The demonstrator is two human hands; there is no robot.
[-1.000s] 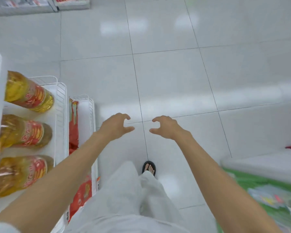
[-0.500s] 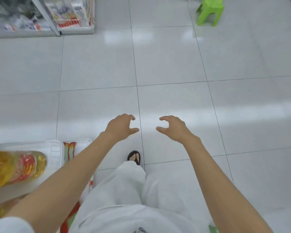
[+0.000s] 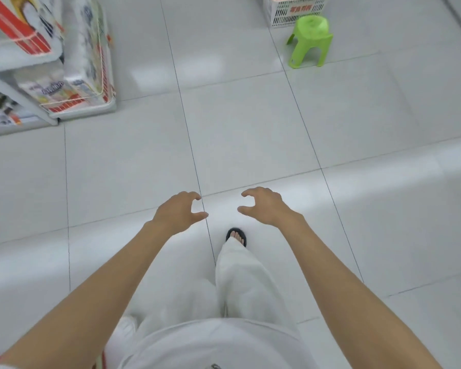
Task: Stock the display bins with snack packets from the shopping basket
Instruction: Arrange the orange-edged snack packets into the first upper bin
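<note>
Green stool nearer, white basket now visible; left hand, right hand empty, fingers loosely curled.

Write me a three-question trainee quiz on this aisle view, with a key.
1. True or false: the left hand holds a snack packet.
2. Multiple choice: the green stool stands (A) against the shelf unit at the left, (B) on the near side of the white slotted basket, (C) directly under the right hand.
3. Short answer: what footwear shows on the foot between the two arms?

Key
1. False: both hands are out in front, fingers loosely curled, holding nothing.
2. B.
3. A dark open-toed sandal.
</note>
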